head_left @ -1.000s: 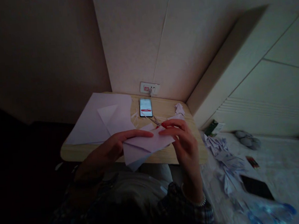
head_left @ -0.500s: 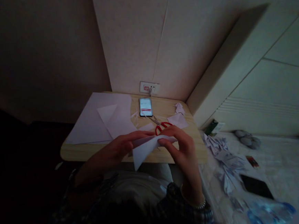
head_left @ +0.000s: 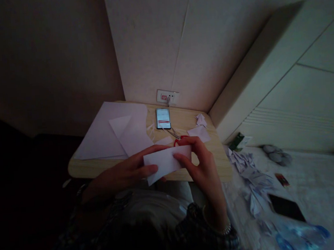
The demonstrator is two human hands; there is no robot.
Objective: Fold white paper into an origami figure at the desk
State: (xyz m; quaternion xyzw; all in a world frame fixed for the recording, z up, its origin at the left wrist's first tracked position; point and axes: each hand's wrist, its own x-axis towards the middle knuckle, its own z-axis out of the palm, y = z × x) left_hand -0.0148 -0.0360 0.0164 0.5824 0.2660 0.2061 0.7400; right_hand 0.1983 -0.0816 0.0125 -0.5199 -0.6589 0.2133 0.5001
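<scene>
Loose white sheets (head_left: pixel 95 140): 10 o'clock from the held paper, on the left of the surface (head_left: pixel 86 170).
Left hand (head_left: pixel 131 168): 9 o'clock, clamped on the paper's left end, thumb on the near face, fingers mostly hidden behind.
Folded paper (head_left: pixel 166 162): held between both hands, above the surface's near edge; probably very light, springy along the fold, easily creased or torn. Best held by its ends, pinched flat near the fold, without squeezing the middle.
Phone (head_left: pixel 163 119): 12 o'clock, screen lit.
Scissors (head_left: pixel 175 134): 1 o'clock, red handles partly behind the right hand.
Right hand (head_left: pixel 203 160): 3 o'clock, pinching the paper's right part, thumb on the near face, fingers along the upper edge.
Small folded figure (head_left: pixel 201 120): between 1 and 2 o'clock, on the surface.
Folded paper pile (head_left: pixel 247 167): 3 o'clock, farther out, on the bed (head_left: pixel 318 178).
</scene>
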